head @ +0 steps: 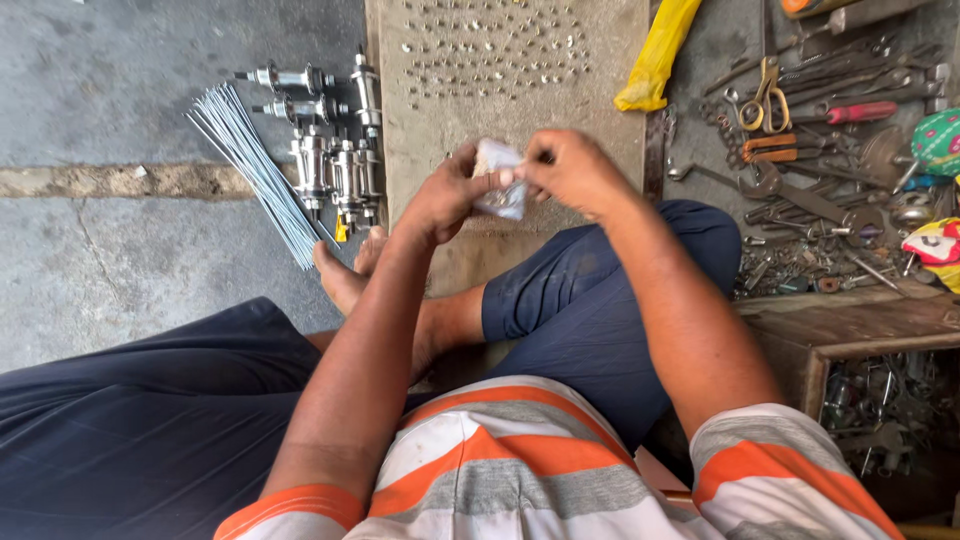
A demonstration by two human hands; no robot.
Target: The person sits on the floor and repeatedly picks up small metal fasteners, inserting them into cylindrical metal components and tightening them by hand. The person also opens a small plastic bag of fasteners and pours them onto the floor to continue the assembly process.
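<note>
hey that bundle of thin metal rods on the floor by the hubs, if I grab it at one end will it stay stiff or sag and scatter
The bundle of thin rods would probably sag: each rod looks long and very slender. It appears loose, fanning out at one end, so rods may slide free and scatter. On the smooth concrete floor strays could roll toward the metal hubs.

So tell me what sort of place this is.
Probably a bicycle repair workshop at floor level: a bundle of spokes lies beside metal hubs, and wrenches, pliers and scissors are piled by a wooden box. Both hands hold a small clear packet.
</note>
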